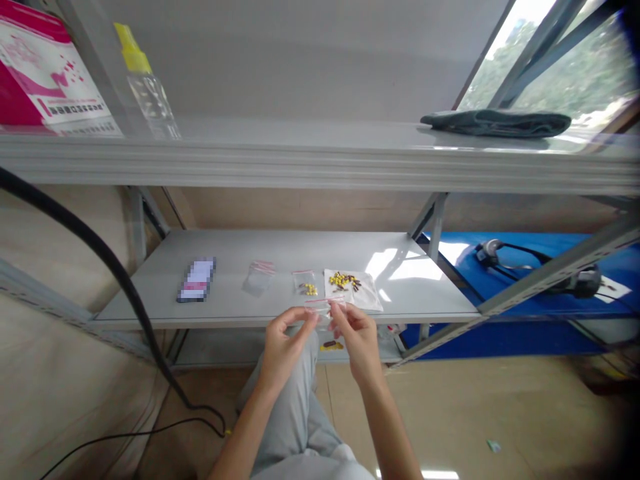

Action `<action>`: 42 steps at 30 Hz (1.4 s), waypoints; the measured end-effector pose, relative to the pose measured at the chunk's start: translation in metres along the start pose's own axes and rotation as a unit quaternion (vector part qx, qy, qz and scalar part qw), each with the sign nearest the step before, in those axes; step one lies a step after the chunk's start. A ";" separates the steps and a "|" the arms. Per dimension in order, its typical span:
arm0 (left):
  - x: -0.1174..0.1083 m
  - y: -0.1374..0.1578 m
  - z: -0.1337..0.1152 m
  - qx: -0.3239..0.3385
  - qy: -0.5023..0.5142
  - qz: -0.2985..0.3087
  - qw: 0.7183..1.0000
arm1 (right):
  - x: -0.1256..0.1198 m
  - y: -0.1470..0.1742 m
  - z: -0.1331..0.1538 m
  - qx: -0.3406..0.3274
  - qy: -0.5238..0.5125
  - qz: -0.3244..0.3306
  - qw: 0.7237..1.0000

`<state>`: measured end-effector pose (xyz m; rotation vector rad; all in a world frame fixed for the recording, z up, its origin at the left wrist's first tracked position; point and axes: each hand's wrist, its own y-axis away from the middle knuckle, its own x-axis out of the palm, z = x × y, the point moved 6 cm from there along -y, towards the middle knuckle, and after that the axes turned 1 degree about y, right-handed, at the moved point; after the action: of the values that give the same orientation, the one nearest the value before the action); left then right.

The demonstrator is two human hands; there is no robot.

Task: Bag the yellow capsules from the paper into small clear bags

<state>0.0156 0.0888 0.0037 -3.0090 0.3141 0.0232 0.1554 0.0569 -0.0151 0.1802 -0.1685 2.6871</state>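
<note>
Both hands pinch a small clear zip bag [323,304] with a red line along its top, just off the shelf's front edge. My left hand [286,347] grips its left side, and my right hand [357,337] has the right side near the top. Whether the bag's mouth is parted is too small to tell. Beyond it, a white sheet or pouch [369,293] bears many yellow and dark capsules [345,281]. To its left lies a zip bag [304,280] with several yellow capsules inside. Further left is a stack of zip bags [259,277] that look flat.
A phone [197,280] lies at the left of the grey shelf [230,250]. The upper shelf [300,160] holds a spray bottle [150,93], a pink-and-white box [47,73] and a folded cloth [495,124]. A black cable [107,257] hangs at left; a strapped device [540,267] rests on the blue surface.
</note>
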 end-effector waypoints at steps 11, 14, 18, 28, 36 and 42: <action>-0.014 0.006 -0.006 0.036 -0.038 -0.060 0.997 | 0.010 0.004 -0.001 0.020 -0.024 -0.002 1.000; -0.013 0.006 -0.013 0.045 -0.045 -0.046 0.997 | 0.012 0.003 -0.001 0.023 -0.019 0.007 1.000; -0.011 0.005 -0.016 0.055 -0.046 -0.034 0.997 | 0.011 0.002 0.000 0.023 -0.017 0.006 1.000; -0.010 0.001 -0.015 0.061 -0.030 -0.016 0.998 | 0.011 0.002 0.004 0.013 -0.020 0.010 1.000; -0.013 -0.006 -0.013 0.065 -0.048 0.012 0.997 | 0.013 0.005 0.002 0.031 -0.017 -0.009 0.999; -0.012 0.000 -0.013 0.082 -0.106 -0.064 0.989 | 0.022 0.006 0.010 0.007 -0.021 0.005 1.000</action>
<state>0.0039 0.0899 0.0166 -2.8245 0.0951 0.2889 0.1341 0.0588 -0.0029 0.2405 -0.1638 2.6972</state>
